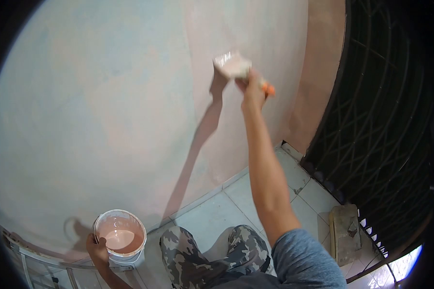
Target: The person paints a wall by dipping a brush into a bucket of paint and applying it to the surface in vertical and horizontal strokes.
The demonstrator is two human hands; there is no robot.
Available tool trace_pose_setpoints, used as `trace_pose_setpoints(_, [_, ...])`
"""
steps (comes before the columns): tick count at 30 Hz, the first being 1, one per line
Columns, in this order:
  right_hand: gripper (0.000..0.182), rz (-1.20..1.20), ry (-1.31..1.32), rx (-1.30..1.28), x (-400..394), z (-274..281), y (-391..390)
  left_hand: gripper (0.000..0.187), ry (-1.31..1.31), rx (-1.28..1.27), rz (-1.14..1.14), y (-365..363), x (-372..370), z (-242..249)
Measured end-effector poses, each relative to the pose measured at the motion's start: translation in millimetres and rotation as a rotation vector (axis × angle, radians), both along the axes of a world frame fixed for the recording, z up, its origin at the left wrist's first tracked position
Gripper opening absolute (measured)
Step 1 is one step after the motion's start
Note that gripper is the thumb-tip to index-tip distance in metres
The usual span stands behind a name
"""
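My right hand (252, 91) is wrapped round the handle of a wide paintbrush (232, 65) with an orange handle end. The brush's bristles, coated in pale pink paint, are at the wall (144, 96), which shows patchy pink over pale blue-green. At the lower left, my left hand (97, 248) grips the rim of a white bucket (143, 231) from its left side. Pink paint (119, 239) lies inside it. A shadow of my arm and the brush falls on the wall.
A dark metal lattice gate (371, 106) stands at the right beside a pink wall edge. On the tiled floor (212, 212) near it lies a worn block (345, 233). A metal frame (48, 264) is at the lower left, by the bucket.
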State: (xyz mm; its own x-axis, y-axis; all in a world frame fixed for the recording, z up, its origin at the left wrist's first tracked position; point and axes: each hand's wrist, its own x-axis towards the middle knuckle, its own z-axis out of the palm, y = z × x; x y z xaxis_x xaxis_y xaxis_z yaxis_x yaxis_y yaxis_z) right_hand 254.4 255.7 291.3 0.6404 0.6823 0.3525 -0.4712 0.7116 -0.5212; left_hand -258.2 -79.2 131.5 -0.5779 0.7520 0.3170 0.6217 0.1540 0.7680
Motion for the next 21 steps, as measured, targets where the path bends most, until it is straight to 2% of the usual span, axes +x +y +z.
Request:
trace_pose_setpoints(2, [0.032,0.038,0.081,-0.179,-2,-76,-19,0.011,-0.023,0.015,-0.018,-1,1,0])
trace_pose_setpoints(4, [0.031,0.016,0.075,-0.303,-6,-121,-43,0.010,-0.036,0.033,-0.035,-1,-6,0])
trace_pose_setpoints(6, [0.032,-0.003,0.027,-0.367,-10,-131,-59,0.009,-0.007,-0.034,-0.053,-3,-17,-2])
trace_pose_setpoints(8, [0.033,-0.028,-0.021,-0.419,-16,-115,-68,0.010,0.055,-0.039,-0.104,-10,-17,5])
trace_pose_setpoints(10, [0.036,-0.149,-0.046,-0.387,-18,-58,-52,0.012,0.108,-0.003,-0.153,5,-23,4])
trace_pose_setpoints(12, [0.038,-0.238,-0.114,-0.251,-13,11,-33,0.015,0.182,0.044,0.040,4,-38,-11])
trace_pose_setpoints(13, [0.037,-0.218,-0.126,-0.158,-12,55,-28,0.015,0.184,0.043,0.042,-1,-37,-2])
trace_pose_setpoints(15, [0.033,-0.133,-0.159,0.035,4,156,-17,0.017,-0.241,0.063,-0.158,-5,-15,40])
trace_pose_setpoints(16, [0.031,-0.064,-0.188,0.131,12,198,-14,0.013,-0.251,0.054,-0.214,-10,9,81])
trace_pose_setpoints(18, [0.029,0.054,-0.117,0.212,20,259,-18,0.012,-0.150,-0.028,-0.188,-9,25,122])
trace_pose_setpoints(20, [0.030,0.058,-0.091,0.222,21,279,-20,0.010,0.057,-0.093,-0.130,-9,29,156])
trace_pose_setpoints(21, [0.030,0.060,-0.090,0.246,13,279,-22,0.010,0.055,-0.109,-0.129,-9,27,162])
